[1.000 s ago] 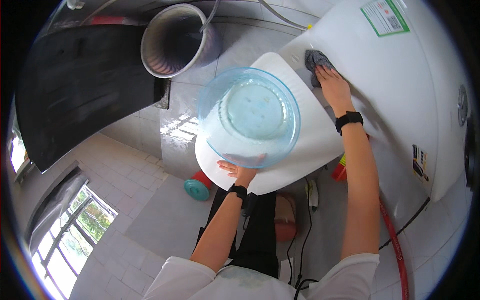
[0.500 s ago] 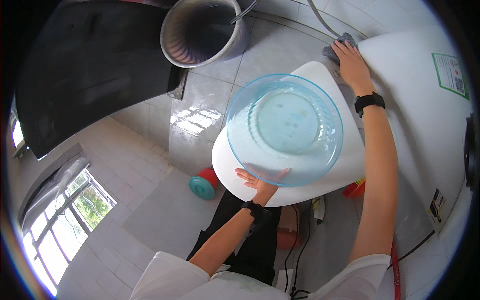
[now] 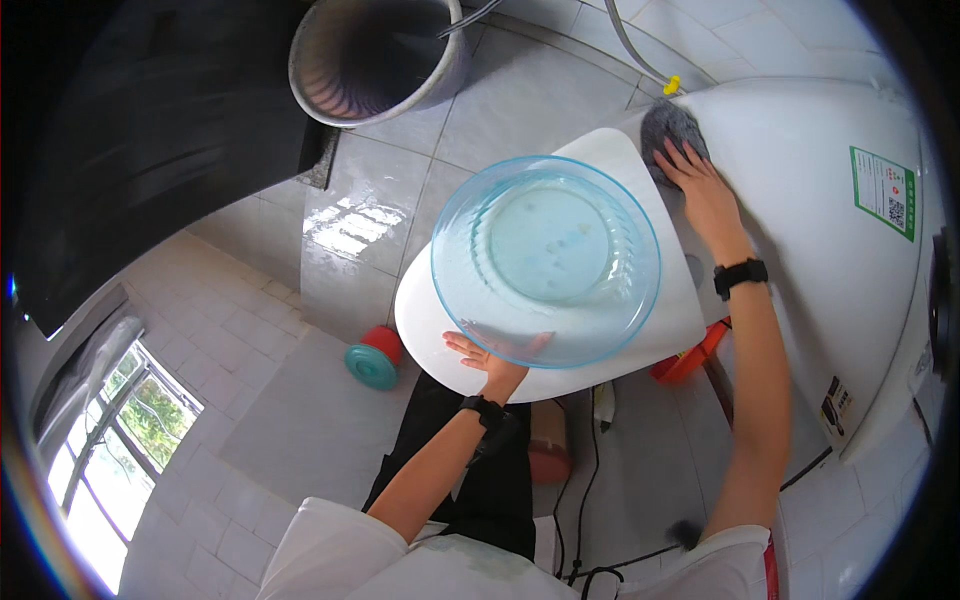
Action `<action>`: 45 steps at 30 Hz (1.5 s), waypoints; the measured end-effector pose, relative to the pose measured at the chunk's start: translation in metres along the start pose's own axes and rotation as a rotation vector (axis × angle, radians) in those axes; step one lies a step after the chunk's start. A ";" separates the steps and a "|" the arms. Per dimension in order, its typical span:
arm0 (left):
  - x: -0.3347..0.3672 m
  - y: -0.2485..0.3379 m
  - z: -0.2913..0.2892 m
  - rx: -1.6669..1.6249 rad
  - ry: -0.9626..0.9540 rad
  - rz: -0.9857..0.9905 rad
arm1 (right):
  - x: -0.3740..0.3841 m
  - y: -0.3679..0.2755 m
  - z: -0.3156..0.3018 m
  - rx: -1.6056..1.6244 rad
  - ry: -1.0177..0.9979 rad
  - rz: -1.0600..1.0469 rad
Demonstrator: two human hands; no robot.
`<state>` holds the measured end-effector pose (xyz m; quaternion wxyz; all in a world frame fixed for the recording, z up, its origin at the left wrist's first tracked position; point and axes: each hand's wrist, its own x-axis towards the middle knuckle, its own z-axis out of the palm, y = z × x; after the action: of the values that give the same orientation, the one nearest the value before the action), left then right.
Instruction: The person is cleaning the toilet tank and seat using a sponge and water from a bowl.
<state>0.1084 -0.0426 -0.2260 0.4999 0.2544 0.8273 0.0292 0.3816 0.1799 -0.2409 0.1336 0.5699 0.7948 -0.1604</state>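
On a closed white toilet lid (image 3: 420, 325) stands a clear blue-tinted plastic basin (image 3: 550, 245). My left hand (image 3: 495, 370) is at the basin's near rim, fingers stretched apart; part of it shows through the clear plastic. Whether it bears any of the basin's weight I cannot tell. Over at the right, my right hand (image 3: 705, 200) presses a dark grey cloth (image 3: 672, 135) onto the white surface behind the lid, beside the large white toilet body (image 3: 800, 190). Its fingers lie over the cloth's near edge.
A large ribbed bucket (image 3: 380, 60) stands on the tiles at the back left, near a black panel (image 3: 160, 150). Below the lid's left edge is a red and teal container (image 3: 373, 360). An orange item (image 3: 690, 355) sits under its right edge. Black cables (image 3: 590, 480) run along the floor.
My right hand has slid the grey cloth nearer along the white surface, uncovering a yellow fitting on the hose. The view has shifted slightly; my left hand stays by the basin.
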 end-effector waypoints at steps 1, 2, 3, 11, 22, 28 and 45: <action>0.001 -0.003 0.003 0.001 -0.001 -0.005 | 0.006 0.000 -0.002 0.005 -0.003 -0.029; 0.006 -0.009 0.006 0.145 0.089 -0.060 | 0.016 -0.005 -0.007 0.018 0.005 -0.068; 0.010 -0.014 0.012 0.289 0.165 -0.112 | 0.021 -0.005 -0.008 0.035 0.026 -0.063; 0.047 -0.080 0.012 0.285 0.031 -0.050 | 0.032 -0.019 -0.020 0.049 0.058 -0.093; 0.017 -0.019 0.014 0.372 0.203 -0.138 | 0.022 -0.011 0.009 -0.161 0.257 0.117; -0.001 -0.023 0.027 0.265 0.305 0.040 | -0.008 -0.003 0.021 -0.222 0.248 0.147; -0.002 -0.025 0.046 0.425 0.665 0.168 | -0.101 0.003 0.037 -0.037 0.214 0.051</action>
<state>0.1378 -0.0742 -0.2549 0.1370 0.3956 0.9079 -0.0212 0.4175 0.0782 -0.2350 0.0626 0.6012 0.7926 -0.0803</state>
